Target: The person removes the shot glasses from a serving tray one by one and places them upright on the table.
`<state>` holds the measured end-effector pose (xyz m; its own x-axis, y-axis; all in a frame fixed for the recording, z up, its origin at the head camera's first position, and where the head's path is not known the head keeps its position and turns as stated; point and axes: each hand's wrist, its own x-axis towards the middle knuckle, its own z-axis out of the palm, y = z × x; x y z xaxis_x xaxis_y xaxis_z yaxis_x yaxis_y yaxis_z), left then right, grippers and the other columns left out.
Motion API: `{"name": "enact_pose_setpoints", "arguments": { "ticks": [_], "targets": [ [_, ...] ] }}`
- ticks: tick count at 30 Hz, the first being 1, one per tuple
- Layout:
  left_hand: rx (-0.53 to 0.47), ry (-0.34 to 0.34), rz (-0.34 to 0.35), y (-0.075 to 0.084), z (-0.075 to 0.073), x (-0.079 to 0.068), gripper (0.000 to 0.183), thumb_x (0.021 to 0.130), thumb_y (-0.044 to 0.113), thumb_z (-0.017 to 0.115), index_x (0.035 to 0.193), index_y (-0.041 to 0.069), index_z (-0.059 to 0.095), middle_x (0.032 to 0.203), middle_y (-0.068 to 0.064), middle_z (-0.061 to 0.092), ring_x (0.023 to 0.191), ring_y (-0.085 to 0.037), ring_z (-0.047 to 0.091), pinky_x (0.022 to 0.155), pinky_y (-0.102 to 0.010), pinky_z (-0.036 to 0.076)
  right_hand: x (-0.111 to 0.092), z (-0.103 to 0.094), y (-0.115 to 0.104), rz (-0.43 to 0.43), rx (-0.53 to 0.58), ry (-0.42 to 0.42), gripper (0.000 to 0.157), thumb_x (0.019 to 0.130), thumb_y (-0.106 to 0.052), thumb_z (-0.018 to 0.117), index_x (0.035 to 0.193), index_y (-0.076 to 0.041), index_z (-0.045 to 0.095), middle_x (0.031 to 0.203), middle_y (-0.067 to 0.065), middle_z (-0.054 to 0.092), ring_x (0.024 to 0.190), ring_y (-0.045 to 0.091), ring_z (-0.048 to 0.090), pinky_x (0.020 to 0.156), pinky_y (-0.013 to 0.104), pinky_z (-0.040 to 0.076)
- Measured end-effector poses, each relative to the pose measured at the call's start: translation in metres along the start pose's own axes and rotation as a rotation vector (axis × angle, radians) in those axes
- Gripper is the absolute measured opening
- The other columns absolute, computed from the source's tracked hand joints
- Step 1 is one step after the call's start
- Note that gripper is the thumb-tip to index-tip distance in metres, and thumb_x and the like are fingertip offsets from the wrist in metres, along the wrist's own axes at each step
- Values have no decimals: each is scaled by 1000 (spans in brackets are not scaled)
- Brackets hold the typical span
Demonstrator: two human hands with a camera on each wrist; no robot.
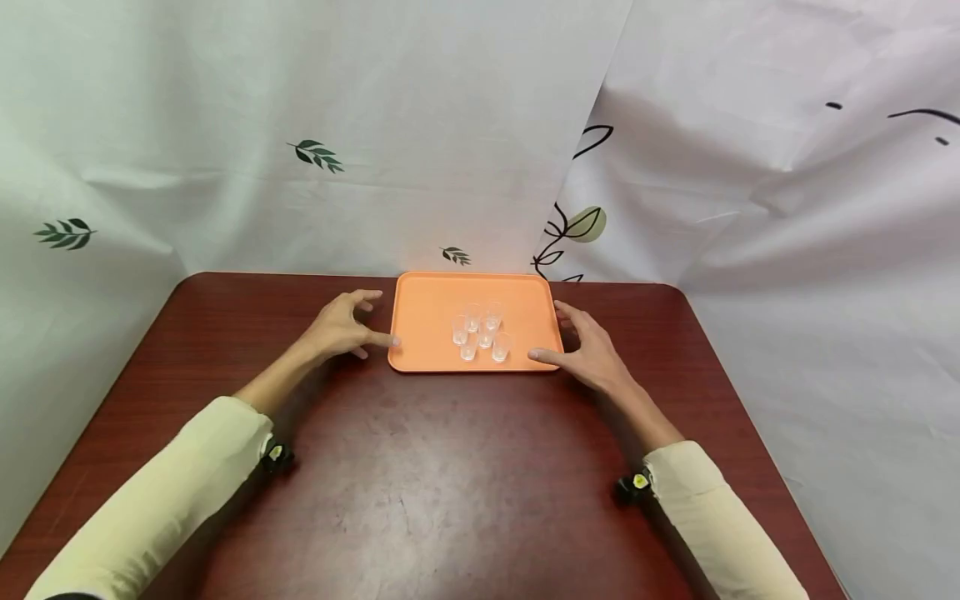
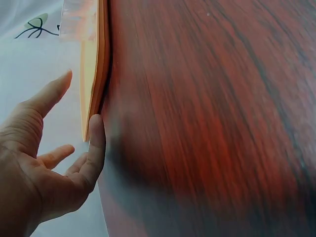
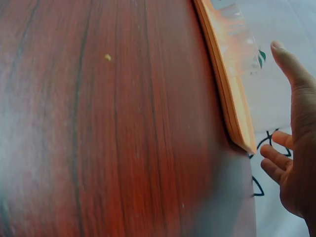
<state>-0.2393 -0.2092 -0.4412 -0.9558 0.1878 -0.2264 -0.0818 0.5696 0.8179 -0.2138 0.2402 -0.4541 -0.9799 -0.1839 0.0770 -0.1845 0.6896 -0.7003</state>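
Note:
An orange tray [image 1: 427,300] lies flat by the table's far edge, bearing several small clear cups [image 1: 484,337] grouped right of its middle. My left hand [image 1: 341,325] is beside the tray's left end, thumb spread from the fingers, its thumb tip overlapping the rim in the head view. At the opposite end, my right hand [image 1: 588,346] has its thumb over the front right corner and its fingers just outside the right rim. In both wrist views the tray edge [image 2: 91,74] stands next to spread fingers, and neither hand grips anything.
The dark red wooden table [image 1: 480,483] extends in front of the tray. White sheeting with leaf prints [image 1: 315,154] hangs behind the table and along both sides. A tiny yellow speck [image 3: 107,57] shows on the tabletop in the right wrist view.

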Motion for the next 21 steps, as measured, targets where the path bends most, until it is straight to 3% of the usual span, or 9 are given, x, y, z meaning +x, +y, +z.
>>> {"name": "enact_pose_setpoints", "arguments": {
  "ticks": [7,14,21],
  "targets": [
    [-58,-35,18,0,7,5,111,84,23,103,175,9,40,167,-29,45,87,-29,79,74,-41,74,2,8,-6,15,-4,-13,111,85,-58,96,174,-18,44,165,16,58,148,39,58,124,66,51],
    [-102,-46,10,0,14,12,108,82,8,103,173,7,44,162,-29,48,80,-20,75,73,-38,73,3,15,-9,-13,-22,-29,106,88,-59,94,174,-20,45,166,14,59,153,38,55,128,67,48],
    [-30,-76,37,-1,17,18,100,81,7,103,168,6,53,157,-27,49,70,-15,73,69,-32,71,5,19,-12,-26,-20,-50,104,87,-58,94,172,-21,48,163,12,61,152,39,53,128,69,45]
  ]
}}
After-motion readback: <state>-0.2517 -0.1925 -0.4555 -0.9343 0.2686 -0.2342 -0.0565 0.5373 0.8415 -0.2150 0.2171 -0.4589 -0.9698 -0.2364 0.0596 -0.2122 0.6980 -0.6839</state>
